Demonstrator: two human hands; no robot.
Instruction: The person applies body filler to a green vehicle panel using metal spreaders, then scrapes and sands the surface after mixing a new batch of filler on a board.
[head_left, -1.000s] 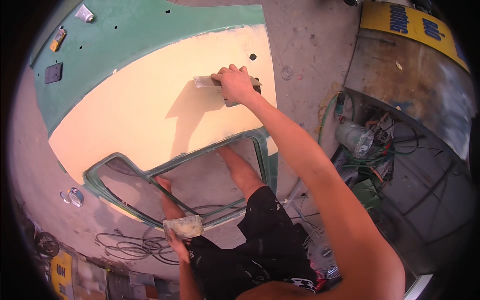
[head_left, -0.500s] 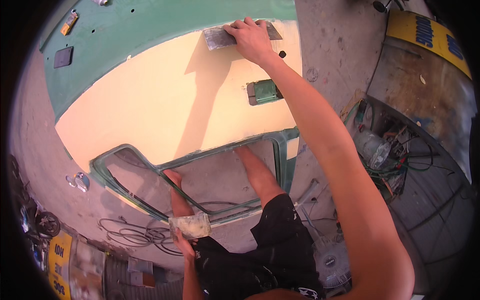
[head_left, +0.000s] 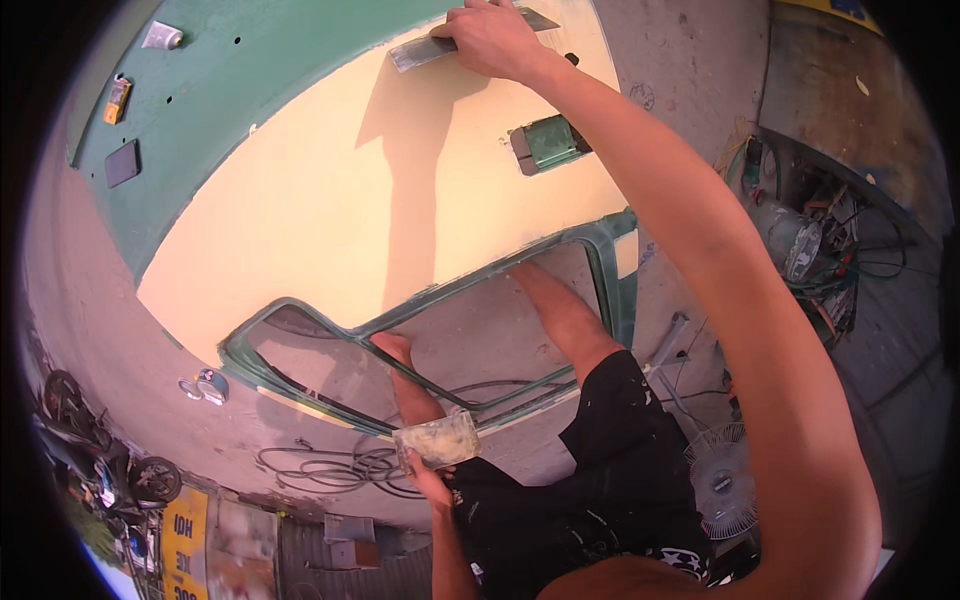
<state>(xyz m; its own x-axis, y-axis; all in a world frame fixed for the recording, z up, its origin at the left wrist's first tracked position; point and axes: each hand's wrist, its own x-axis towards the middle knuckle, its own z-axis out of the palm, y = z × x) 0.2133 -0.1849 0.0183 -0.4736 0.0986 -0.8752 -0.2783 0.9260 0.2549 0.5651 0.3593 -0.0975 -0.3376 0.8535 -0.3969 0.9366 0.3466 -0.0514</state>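
Observation:
A vehicle door lies before me, its panel coated in smooth cream-coloured filler (head_left: 270,210) with green paint (head_left: 215,110) beyond. My right hand (head_left: 492,42) reaches to the far part of the coated area, fingers closed on a wide thin metal filler spreader (head_left: 416,54). The spreader is tilted over the filler and casts a shadow; whether its edge touches cannot be told. Low in front of my shorts, my left hand (head_left: 430,482) grips a small rectangular board (head_left: 438,440) smeared with cream filler. The fingers beneath the board are partly hidden.
The door has a handle recess (head_left: 552,143) and a green window frame (head_left: 480,277), with my legs showing through it. A tube (head_left: 162,36), a small yellow box (head_left: 117,101) and a dark flat item (head_left: 123,163) rest on the green part. A fan (head_left: 722,480) and coiled hose (head_left: 325,468) lie nearby.
The whole view has turned, so the door sits differently in the picture. My right hand and the spreader have shifted slightly left over the panel, and the blade shows narrower. My left hand still holds the board.

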